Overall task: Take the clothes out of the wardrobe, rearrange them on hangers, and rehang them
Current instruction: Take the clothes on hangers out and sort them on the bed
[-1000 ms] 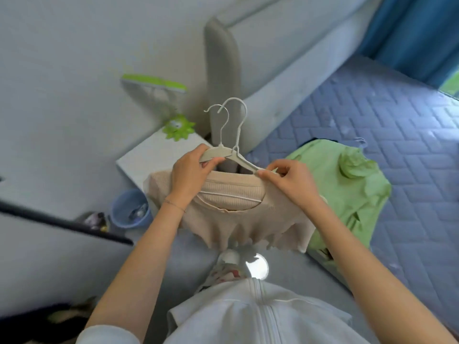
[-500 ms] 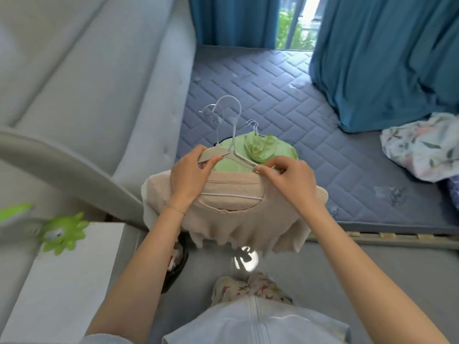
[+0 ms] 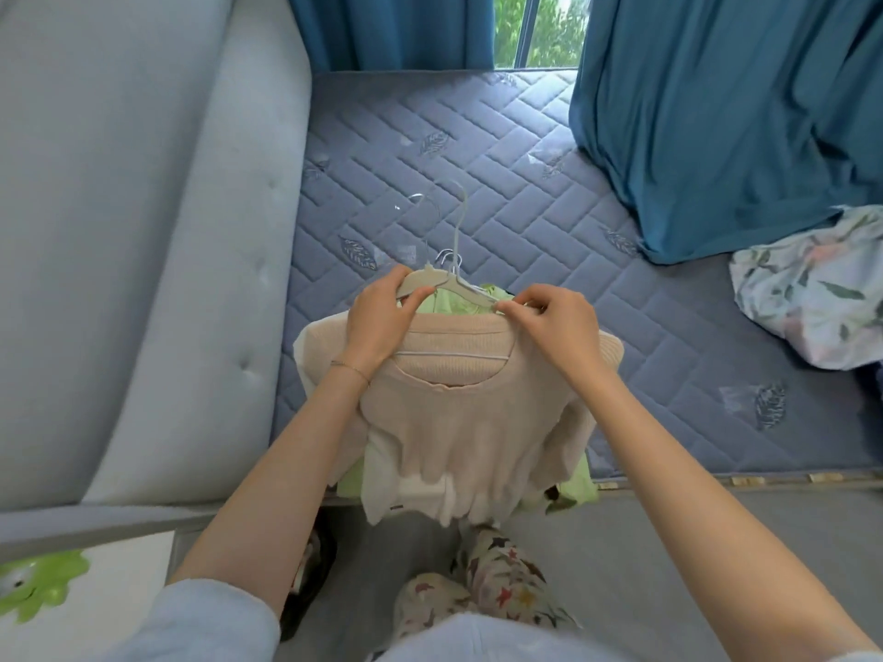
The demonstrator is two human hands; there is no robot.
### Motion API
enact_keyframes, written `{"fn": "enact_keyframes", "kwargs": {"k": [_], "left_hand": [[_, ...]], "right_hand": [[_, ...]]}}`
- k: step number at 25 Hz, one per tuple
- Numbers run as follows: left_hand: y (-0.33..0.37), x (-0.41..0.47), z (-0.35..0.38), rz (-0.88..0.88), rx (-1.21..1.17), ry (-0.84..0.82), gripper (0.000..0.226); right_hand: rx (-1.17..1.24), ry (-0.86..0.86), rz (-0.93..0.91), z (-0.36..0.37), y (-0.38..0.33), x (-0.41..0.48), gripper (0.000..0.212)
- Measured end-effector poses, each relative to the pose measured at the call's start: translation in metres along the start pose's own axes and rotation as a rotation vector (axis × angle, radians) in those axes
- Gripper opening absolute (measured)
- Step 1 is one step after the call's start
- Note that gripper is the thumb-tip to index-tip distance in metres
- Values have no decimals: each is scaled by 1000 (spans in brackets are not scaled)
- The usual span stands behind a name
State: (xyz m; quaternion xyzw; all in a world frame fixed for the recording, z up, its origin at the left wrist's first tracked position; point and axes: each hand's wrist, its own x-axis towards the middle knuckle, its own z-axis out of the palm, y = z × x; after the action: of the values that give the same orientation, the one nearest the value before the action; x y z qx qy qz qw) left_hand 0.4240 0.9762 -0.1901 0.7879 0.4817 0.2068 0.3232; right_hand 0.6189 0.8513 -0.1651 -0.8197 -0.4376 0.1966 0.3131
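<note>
A beige ribbed knit top (image 3: pixel 458 422) hangs on a white hanger (image 3: pixel 432 278) in front of me, above the bed's near edge. My left hand (image 3: pixel 382 317) grips the hanger's left shoulder together with the top's neckline. My right hand (image 3: pixel 554 322) pinches the neckline and the hanger's right arm. A second hook (image 3: pixel 423 203) stands beside the first one. A green garment (image 3: pixel 454 303) lies on the mattress behind the top and shows again under its hem.
A blue quilted mattress (image 3: pixel 525 150) spreads ahead, with a grey padded headboard (image 3: pixel 143 231) at the left. Teal curtains (image 3: pixel 716 112) hang at the back and right. A floral cloth (image 3: pixel 812 289) is bunched at the right edge. A white bedside table (image 3: pixel 110 609) carries a green lamp base (image 3: pixel 43 585).
My view has swung right from the bedside table and wall to the bed and window. Both hands keep the same hold on the hanger and beige top, now over the green garment.
</note>
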Motion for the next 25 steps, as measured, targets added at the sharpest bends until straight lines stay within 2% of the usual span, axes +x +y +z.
{"fn": "enact_keyframes", "kwargs": {"k": [5, 9, 16, 20, 25], "left_hand": [[-68, 87, 87, -88, 55, -120, 33], [-147, 153, 174, -148, 73, -192, 35], [-259, 223, 297, -140, 25, -129, 31], [-277, 226, 308, -104, 24, -81, 39], [-236, 193, 254, -21, -8, -38, 42]], "right_hand": [[34, -117, 113, 76, 71, 105, 29], [-89, -139, 121, 164, 143, 181, 29], [-254, -124, 143, 282, 245, 258, 28], [-334, -94, 125, 306, 249, 263, 32], [-207, -116, 23, 287, 178, 229, 46]]}}
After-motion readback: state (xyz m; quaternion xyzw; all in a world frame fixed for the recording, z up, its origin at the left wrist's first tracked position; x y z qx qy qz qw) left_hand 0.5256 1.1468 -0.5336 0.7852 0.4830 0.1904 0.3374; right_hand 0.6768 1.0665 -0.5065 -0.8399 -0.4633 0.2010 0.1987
